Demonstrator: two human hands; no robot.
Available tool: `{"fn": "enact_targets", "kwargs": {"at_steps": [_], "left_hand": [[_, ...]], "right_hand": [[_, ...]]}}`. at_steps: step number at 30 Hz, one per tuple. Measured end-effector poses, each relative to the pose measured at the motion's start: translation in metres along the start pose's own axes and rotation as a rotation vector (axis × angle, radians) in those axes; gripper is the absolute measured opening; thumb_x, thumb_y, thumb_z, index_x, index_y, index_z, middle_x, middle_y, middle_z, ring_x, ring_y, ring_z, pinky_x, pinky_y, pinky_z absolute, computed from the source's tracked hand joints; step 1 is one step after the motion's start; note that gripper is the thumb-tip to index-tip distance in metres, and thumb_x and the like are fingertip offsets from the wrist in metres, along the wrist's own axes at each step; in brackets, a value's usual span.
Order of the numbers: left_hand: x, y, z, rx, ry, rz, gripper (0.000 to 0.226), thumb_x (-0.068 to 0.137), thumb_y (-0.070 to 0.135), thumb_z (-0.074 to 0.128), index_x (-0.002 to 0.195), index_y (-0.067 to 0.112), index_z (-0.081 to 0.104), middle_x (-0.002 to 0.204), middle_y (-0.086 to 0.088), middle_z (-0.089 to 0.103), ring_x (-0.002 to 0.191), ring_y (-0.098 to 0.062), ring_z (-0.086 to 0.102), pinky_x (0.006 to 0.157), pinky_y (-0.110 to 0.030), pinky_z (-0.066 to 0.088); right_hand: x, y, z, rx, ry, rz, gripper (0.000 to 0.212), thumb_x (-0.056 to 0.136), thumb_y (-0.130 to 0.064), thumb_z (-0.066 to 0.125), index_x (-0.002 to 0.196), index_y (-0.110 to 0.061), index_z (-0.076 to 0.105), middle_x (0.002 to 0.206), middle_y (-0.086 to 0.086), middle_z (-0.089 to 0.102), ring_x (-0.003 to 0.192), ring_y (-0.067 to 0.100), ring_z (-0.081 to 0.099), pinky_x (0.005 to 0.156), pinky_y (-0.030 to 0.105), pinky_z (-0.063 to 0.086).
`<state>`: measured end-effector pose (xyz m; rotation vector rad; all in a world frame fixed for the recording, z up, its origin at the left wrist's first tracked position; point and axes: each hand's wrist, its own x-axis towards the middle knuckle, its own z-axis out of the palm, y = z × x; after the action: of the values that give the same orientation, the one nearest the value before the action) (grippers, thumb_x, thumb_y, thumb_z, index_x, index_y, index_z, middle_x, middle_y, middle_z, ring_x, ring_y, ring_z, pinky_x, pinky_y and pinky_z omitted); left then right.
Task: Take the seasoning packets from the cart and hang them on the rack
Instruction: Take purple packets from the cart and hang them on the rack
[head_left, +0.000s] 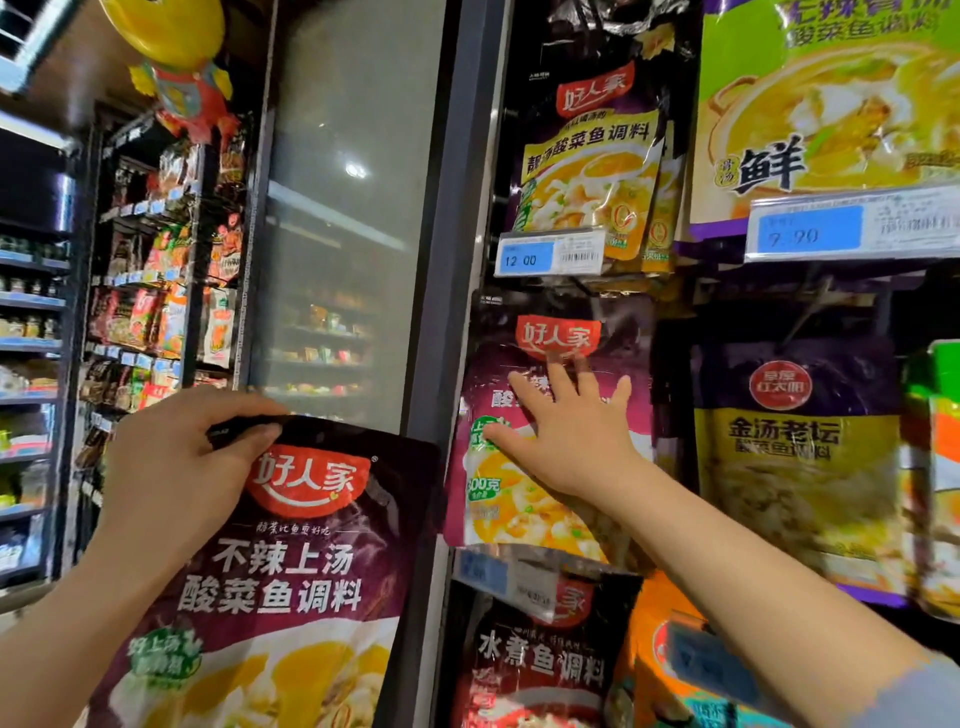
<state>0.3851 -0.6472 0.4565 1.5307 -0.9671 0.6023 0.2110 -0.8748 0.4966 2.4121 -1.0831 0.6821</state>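
Both hands are raised before the display rack. At the left hand (176, 467), a glossy dark-purple seasoning packet with a red logo and white lettering (270, 571) is gripped by its top edge, thumb in front and fingers curled behind; the hold at the header probably keeps the hanging end free for the peg. The right hand (566, 436) is spread flat, fingers straight, and pressed against an identical purple packet already hanging on the rack (498, 467), grasping nothing; it is judged that the hung stock is being steadied or pushed back so that room is made on the hook. The peg itself cannot be made out. The held packet is well left of the rack column, in front of a grey-framed glass cabinet door (343, 234), and is not yet hung. A blue price label reading 12.00 (524, 258) is fixed above.
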Motion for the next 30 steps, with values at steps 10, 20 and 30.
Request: {"fn": "enact_targets", "kwargs": {"at_steps": [10,20,30], "left_hand": [[-0.004,0.002,-0.009,-0.009,0.066,0.107,0.048,0.074,0.019,0.074,0.076,0.065,0.059,0.078,0.024,0.059,0.088,-0.016,0.06,0.086,-0.032,0.046],[-0.007,0.017,-0.031,0.032,0.021,0.156,0.016,0.078,0.007,0.072,0.09,0.018,0.074,0.086,0.017,0.063,0.081,0.009,0.056,0.072,0.001,0.036],[-0.008,0.063,-0.023,-0.106,-0.007,0.287,0.033,0.075,0.003,0.075,0.079,0.035,0.066,0.083,0.019,0.064,0.08,0.007,0.059,0.072,-0.007,0.043]], "right_hand": [[0.041,0.004,0.044,-0.206,-0.061,0.184,0.079,0.087,-0.073,0.016,0.15,-0.027,0.003,0.156,0.016,-0.016,0.139,0.045,-0.018,0.098,0.077,0.006],[0.019,0.0,0.007,0.176,0.041,0.074,0.069,0.086,-0.066,0.041,0.141,-0.024,0.035,0.148,0.013,0.032,0.136,0.036,0.029,0.108,0.057,0.025],[-0.08,-0.049,-0.072,0.947,0.304,-0.416,0.012,0.086,-0.019,0.065,0.096,-0.02,0.071,0.09,-0.014,0.069,0.088,-0.002,0.063,0.081,0.016,0.047]]}}
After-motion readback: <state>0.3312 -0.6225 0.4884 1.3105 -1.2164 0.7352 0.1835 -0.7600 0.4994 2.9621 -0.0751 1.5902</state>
